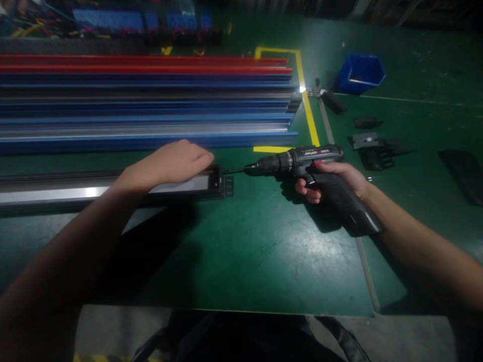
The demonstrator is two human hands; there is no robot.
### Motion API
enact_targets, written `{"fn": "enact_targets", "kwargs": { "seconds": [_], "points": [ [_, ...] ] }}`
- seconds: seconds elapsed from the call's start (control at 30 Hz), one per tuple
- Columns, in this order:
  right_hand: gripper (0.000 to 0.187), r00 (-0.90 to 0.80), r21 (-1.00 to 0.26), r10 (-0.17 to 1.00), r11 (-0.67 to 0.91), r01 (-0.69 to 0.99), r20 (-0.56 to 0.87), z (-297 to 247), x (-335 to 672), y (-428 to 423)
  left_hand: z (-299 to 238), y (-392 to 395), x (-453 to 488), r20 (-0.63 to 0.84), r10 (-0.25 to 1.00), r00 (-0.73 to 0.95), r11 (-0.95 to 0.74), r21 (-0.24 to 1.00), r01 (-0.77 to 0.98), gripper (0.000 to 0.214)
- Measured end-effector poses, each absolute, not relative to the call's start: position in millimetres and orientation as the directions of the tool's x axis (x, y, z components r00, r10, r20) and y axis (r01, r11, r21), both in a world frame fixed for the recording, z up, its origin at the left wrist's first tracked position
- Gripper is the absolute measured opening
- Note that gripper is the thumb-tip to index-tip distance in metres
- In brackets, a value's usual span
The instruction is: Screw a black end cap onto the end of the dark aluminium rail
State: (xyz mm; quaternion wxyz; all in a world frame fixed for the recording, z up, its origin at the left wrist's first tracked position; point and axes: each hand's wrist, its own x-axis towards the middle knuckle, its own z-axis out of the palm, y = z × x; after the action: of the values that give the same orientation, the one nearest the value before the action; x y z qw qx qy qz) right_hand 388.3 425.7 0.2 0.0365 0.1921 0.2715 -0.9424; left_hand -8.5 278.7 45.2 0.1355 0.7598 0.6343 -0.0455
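Note:
In my right hand is a black cordless drill, a finger at its trigger and its long bit pointing left. The bit's tip reaches the black end cap of a long black metal profile with a pale inner strip. My left hand is closed over the profile near that end, its fingertips hidden behind the far edge. A small slotted tab sticks out from the end cap, below the bit. Whether the bit sits in a screw, I cannot tell.
Behind lie several long red and blue profiles, side by side. A blue bin, a dark-handled tool and several black end brackets are at the right on the green table. Yellow tape marks the surface.

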Motion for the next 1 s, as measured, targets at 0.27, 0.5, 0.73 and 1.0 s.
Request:
{"fn": "enact_targets", "kwargs": {
  "seconds": [0.27, 0.5, 0.73, 1.0],
  "points": [
    [0.042, -0.915, -0.5, 0.058, -0.85, 0.165, -0.4, 2.4, 389.0, 425.0, 45.6, 278.8, -7.1, -0.242, 0.953, 0.184, -0.157, 0.127, 0.979, 0.05],
    [0.042, -0.916, -0.49, 0.04, -0.854, 0.177, -0.4, 1.5, 388.1, 425.2, 44.7, 279.1, -8.7, -0.239, 0.949, 0.203, -0.178, 0.124, 0.976, 0.053],
    [0.042, -0.913, -0.502, 0.043, -0.845, 0.183, -0.407, 0.2, 390.4, 425.9, 42.3, 280.8, -11.9, -0.251, 0.946, 0.204, -0.175, 0.133, 0.976, 0.052],
    [0.04, -0.921, -0.497, 0.031, -0.849, 0.181, -0.388, 0.1, 389.1, 425.7, 46.0, 280.1, -8.5, -0.255, 0.945, 0.203, -0.174, 0.134, 0.976, 0.05]
  ]
}}
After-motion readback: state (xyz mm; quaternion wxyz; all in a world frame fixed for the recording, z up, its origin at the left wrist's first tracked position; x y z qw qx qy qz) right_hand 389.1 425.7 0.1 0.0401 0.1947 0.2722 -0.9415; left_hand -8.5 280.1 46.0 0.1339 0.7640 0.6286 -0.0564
